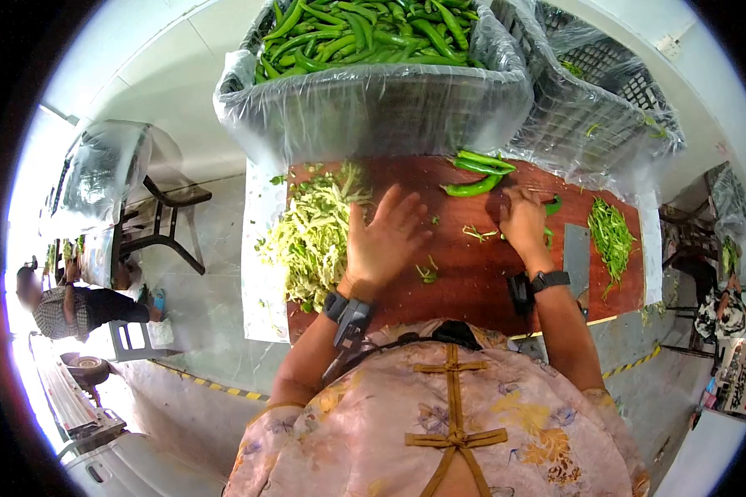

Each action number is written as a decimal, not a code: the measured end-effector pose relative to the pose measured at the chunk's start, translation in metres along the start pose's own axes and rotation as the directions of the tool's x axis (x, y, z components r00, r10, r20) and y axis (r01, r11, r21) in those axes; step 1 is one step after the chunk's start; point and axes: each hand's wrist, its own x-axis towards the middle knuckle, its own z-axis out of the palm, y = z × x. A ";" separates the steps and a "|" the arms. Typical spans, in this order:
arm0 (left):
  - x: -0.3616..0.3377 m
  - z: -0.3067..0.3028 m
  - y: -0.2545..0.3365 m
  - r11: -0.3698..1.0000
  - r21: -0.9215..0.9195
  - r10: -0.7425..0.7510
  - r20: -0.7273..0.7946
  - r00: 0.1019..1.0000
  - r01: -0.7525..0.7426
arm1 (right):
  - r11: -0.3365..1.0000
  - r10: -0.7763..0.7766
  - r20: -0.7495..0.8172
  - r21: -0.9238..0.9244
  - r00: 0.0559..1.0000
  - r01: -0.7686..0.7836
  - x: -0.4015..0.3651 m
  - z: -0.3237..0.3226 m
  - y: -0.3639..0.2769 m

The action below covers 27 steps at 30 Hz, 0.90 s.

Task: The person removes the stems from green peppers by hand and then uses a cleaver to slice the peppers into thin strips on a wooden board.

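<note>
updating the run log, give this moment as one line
left hand: open, beside pale shreds; right hand: near green peppers; blade: on board

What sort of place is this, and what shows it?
Probably a vegetable-preparation room: a plastic-lined crate of green chili peppers, plus a cleaver and shredded green peppers on a reddish-brown board.

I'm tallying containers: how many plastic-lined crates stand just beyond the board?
2: one crate holding green peppers, straight ahead; another crate to its right. Any behind would be hidden.
</note>
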 end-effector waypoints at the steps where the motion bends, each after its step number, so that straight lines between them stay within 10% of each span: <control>1: -0.001 0.002 0.000 1.000 0.002 0.004 -0.005 1.000 -0.004 | 0.997 -0.064 -0.070 0.029 0.995 0.066 0.008 0.005 -0.003; 9: 0.004 -0.017 0.006 0.979 0.203 0.027 -0.082 0.996 -0.010 | 0.969 -0.120 0.031 0.223 0.992 0.110 0.059 0.040 -0.028; 11: 0.013 -0.057 0.012 0.990 0.140 0.005 0.029 1.000 -0.009 | 0.253 -0.030 0.326 0.917 0.945 -0.308 0.059 0.055 -0.039; 13: 0.017 -0.065 0.012 0.997 0.076 -0.014 0.143 0.990 0.003 | -0.407 -0.311 0.615 0.603 0.725 -0.686 0.047 0.032 -0.058; 17: 0.017 -0.049 0.009 0.991 0.130 -0.049 0.050 0.998 0.042 | -0.469 -0.407 0.698 0.394 0.589 -0.790 0.031 0.003 -0.079; 18: 0.014 -0.027 0.006 0.698 0.699 0.149 0.068 0.986 -0.154 | -0.470 -0.402 0.698 0.397 0.592 -0.788 0.030 0.004 -0.077; 19: 0.014 -0.015 0.002 0.090 0.967 0.290 0.204 0.935 -0.239 | -0.431 -0.435 0.643 0.466 0.630 -0.773 0.030 0.004 -0.074; 21: 0.042 -0.029 0.002 0.183 0.978 0.253 0.049 0.966 -0.097 | -0.393 -0.462 0.587 0.537 0.665 -0.747 0.027 0.000 -0.069; 23: 0.068 -0.029 -0.001 0.262 0.964 0.197 -0.104 0.975 0.049 | -0.028 -0.244 0.560 0.812 0.791 -0.583 0.024 -0.008 -0.065; 25: 0.087 -0.016 -0.012 -0.329 0.924 0.264 0.291 0.920 -0.198 | -0.064 -0.188 0.566 0.808 0.802 -0.585 0.021 -0.007 -0.054; 27: 0.106 -0.016 -0.018 -0.384 0.894 0.202 0.324 0.924 -0.230 | 0.134 -0.049 0.395 0.913 0.917 -0.386 0.018 -0.003 -0.043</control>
